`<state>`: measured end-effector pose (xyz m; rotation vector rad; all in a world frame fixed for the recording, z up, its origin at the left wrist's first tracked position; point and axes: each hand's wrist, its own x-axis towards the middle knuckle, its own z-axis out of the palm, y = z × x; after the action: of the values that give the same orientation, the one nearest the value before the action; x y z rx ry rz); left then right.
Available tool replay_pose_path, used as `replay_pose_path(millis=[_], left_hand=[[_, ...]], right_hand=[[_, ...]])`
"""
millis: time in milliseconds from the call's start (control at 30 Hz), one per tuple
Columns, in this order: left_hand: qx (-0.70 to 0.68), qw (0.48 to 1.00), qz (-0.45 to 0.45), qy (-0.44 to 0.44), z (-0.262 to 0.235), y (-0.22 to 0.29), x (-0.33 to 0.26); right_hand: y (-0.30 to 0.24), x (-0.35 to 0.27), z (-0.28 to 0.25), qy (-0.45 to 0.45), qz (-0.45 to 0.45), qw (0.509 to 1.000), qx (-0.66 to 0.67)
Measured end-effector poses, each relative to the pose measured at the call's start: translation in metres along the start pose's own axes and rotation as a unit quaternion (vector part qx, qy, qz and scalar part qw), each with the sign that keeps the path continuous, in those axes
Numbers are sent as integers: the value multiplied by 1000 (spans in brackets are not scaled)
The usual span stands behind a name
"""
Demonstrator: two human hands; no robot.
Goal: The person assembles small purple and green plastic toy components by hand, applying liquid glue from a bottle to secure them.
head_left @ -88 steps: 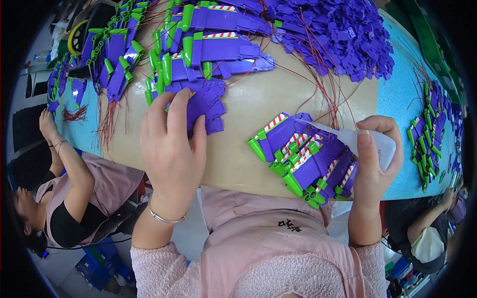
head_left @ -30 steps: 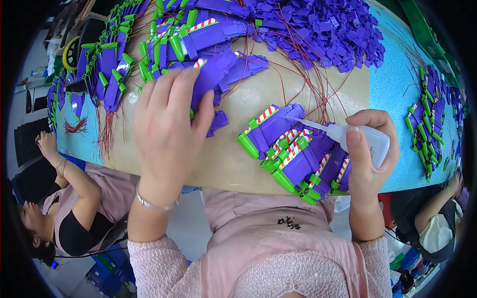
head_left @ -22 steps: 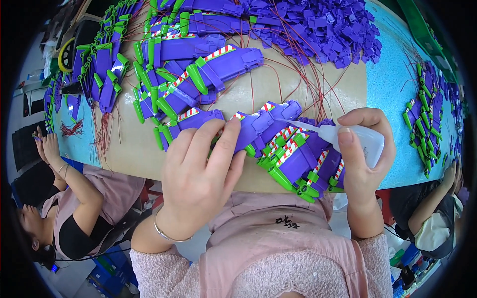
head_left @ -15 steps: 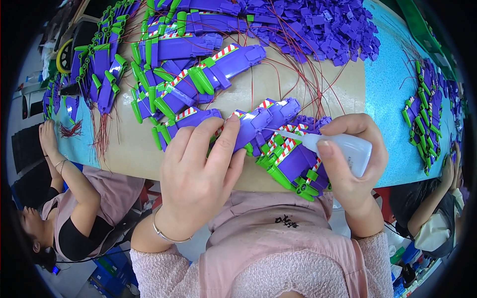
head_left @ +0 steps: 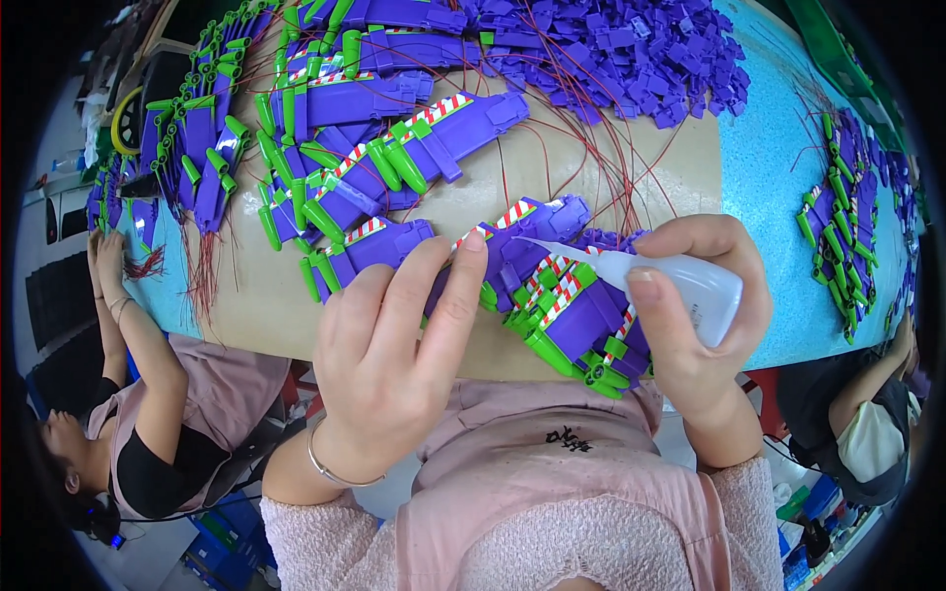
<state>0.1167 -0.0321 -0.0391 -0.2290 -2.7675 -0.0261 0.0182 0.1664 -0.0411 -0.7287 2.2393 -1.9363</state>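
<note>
My left hand (head_left: 389, 340) grips a purple toy wing (head_left: 557, 219) with a red-and-white striped edge. Its index fingertip rests on the stripe; the thumb is hidden. In my right hand (head_left: 705, 340) is a translucent white squeeze bottle (head_left: 702, 291), held between thumb and fingers. The bottle's thin nozzle (head_left: 564, 248) points left, its tip over the wing; whether they touch I cannot tell. Just below the nozzle lies a stack of purple wings (head_left: 576, 320) with green tube-shaped parts, near the table edge.
More purple-and-green wings (head_left: 365, 98) lie across the table's far left. A heap of small purple parts (head_left: 631, 59) sits at the back, with thin red wires (head_left: 591, 148) trailing from it. Co-workers sit on the left (head_left: 148, 394) and right (head_left: 857, 414); another wing pile (head_left: 843, 227) lies right.
The nozzle tip has shifted slightly up and left over the wing. My left index finger has moved a little right along the stripe, and the left thumb has gone out of sight.
</note>
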Motion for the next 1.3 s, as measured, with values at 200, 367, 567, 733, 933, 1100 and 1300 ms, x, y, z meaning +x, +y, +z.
replay_pose_path(millis=[200,367,567,733,933,1100,1300], left_hand=[[-10,1000,-11,2,0,2,5],[-208,976,-46,-50,14,10,22],[-75,994,-63,42,36,-22,62],[-18,996,-60,65,39,-37,60],[-119,990,-74,-7,-6,-10,21],[-138,986,-79,-48,-8,0,8],[-126,989,-67,-47,-9,-1,9]], right_hand=[[-2,-3,-7,13,16,1000,2],[-1,-5,-14,89,48,995,17],[1,-7,-15,80,56,995,-6],[0,-6,-13,77,64,995,7],[2,-3,-15,86,65,994,8],[-4,-7,-12,58,71,996,12],[-7,-8,-4,-7,54,998,38]])
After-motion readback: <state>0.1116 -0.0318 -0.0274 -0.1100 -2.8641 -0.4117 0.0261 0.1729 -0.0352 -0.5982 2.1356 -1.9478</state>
